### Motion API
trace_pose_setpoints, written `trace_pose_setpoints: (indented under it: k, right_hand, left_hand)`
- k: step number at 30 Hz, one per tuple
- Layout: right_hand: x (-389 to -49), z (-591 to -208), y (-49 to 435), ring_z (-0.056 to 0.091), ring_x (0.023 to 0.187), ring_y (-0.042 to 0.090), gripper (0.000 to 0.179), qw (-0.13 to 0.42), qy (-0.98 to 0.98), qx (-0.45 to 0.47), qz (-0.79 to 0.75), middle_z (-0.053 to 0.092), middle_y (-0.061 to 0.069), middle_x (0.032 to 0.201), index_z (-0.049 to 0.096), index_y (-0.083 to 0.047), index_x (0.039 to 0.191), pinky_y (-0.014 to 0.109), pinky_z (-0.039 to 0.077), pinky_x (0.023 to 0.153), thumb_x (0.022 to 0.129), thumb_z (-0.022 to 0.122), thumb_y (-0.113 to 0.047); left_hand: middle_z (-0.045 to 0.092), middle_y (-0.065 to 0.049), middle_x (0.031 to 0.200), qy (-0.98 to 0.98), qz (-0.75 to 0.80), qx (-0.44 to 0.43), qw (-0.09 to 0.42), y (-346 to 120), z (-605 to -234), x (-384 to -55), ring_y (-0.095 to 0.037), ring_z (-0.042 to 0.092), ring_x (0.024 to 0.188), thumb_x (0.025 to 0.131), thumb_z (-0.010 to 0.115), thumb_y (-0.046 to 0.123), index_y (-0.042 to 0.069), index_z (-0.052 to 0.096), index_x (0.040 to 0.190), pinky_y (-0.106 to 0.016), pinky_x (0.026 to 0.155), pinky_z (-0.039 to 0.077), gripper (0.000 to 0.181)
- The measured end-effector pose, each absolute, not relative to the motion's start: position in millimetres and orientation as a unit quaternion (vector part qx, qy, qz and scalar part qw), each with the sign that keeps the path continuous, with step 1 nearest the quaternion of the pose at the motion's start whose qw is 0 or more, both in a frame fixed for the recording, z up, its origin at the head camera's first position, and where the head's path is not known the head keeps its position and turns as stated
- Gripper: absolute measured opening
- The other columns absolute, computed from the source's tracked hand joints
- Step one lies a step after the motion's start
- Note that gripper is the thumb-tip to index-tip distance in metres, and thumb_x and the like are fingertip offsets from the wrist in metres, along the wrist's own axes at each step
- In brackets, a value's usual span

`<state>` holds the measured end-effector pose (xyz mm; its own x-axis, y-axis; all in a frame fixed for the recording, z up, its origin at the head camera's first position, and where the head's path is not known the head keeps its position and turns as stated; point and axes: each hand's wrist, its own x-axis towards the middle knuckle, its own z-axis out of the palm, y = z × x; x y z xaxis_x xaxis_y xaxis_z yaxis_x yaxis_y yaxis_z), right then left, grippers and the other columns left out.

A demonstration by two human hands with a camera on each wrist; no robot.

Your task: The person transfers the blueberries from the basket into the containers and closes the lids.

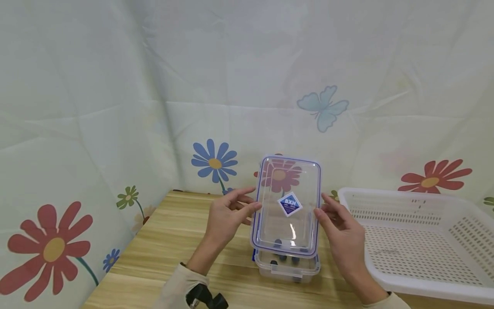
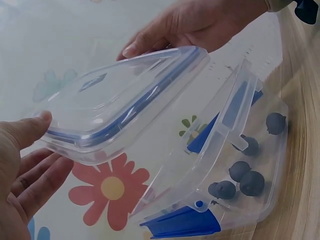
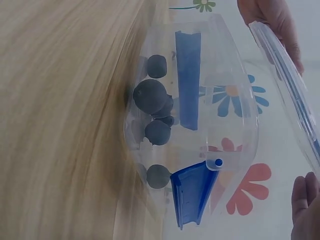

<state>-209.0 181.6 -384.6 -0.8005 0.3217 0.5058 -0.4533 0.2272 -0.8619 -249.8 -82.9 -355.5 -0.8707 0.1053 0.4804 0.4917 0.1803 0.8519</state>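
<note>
Held up at a tilt is a clear plastic lid (image 1: 270,180) with a blue seal and a BXH sticker (image 1: 290,204). My left hand (image 1: 227,216) pinches its left edge between thumb and fingers. On the opposite edge my right hand (image 1: 343,234) grips it the same way. Below the lid, and apart from it in the left wrist view, a clear plastic container (image 1: 287,271) stands on the table. Its blue side latches (image 2: 182,222) hang unfastened. Several dark round blueberries (image 3: 150,96) lie on the container's bottom.
A white perforated plastic basket (image 1: 420,283) stands on the right of the wooden table (image 1: 154,257). Behind the table hangs a pale curtain (image 1: 247,64) printed with flowers and a butterfly.
</note>
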Motion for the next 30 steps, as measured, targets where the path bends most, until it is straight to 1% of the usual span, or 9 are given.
trace_pose_setpoints:
  k: [7, 14, 18, 23, 30]
  right_hand:
    - [-211.2, -386.2, 182.4, 0.067, 0.097, 0.011, 0.042, 0.259, -0.733, 0.025, 0.628, 0.068, 0.011, 0.114, 0.069, -0.007, 0.14, 0.015, 0.054, 0.089, 0.099, 0.078, -0.01]
    - [-213.1, -389.9, 184.0, 0.065, 0.097, 0.009, 0.044, 0.221, -0.745, 0.019, 0.629, 0.067, 0.017, 0.119, 0.066, -0.005, 0.143, 0.014, 0.054, 0.088, 0.1, 0.077, -0.013]
    - [-215.1, -392.3, 184.4, 0.064, 0.096, 0.006, 0.045, 0.199, -0.762, -0.002, 0.617, 0.068, 0.017, 0.12, 0.065, -0.004, 0.143, 0.013, 0.053, 0.087, 0.101, 0.076, -0.016]
    - [-217.4, -394.1, 184.9, 0.064, 0.095, 0.007, 0.044, 0.173, -0.778, -0.026, 0.604, 0.069, 0.018, 0.119, 0.066, -0.001, 0.141, 0.014, 0.053, 0.084, 0.101, 0.076, -0.017]
    - [-219.0, -397.6, 184.2, 0.065, 0.093, 0.01, 0.041, 0.163, -0.783, -0.042, 0.598, 0.07, 0.017, 0.116, 0.068, 0.0, 0.136, 0.016, 0.054, 0.081, 0.101, 0.076, -0.019]
  left_hand:
    - [0.077, -0.006, 0.097, -0.764, -0.609, -0.175, 0.123, -83.4, -360.4, -252.0, -0.023, 0.074, 0.074, 0.092, 0.086, 0.014, 0.007, 0.076, 0.13, -0.034, 0.061, 0.063, 0.04]
    - [0.078, -0.01, 0.095, -0.773, -0.612, -0.149, 0.08, -82.8, -367.0, -255.6, -0.024, 0.076, 0.075, 0.093, 0.085, 0.014, 0.004, 0.076, 0.129, -0.036, 0.062, 0.064, 0.038]
    - [0.078, -0.011, 0.095, -0.776, -0.614, -0.136, 0.056, -81.6, -372.3, -258.3, -0.023, 0.076, 0.075, 0.093, 0.085, 0.013, 0.002, 0.075, 0.129, -0.036, 0.063, 0.064, 0.038]
    - [0.077, -0.012, 0.092, -0.778, -0.614, -0.127, 0.04, -79.8, -376.4, -258.5, -0.024, 0.076, 0.072, 0.093, 0.085, 0.015, -0.002, 0.074, 0.128, -0.037, 0.062, 0.064, 0.04]
    - [0.077, -0.01, 0.088, -0.791, -0.6, -0.118, 0.021, -78.9, -380.4, -258.7, -0.025, 0.077, 0.072, 0.094, 0.084, 0.016, -0.002, 0.075, 0.127, -0.036, 0.061, 0.064, 0.039]
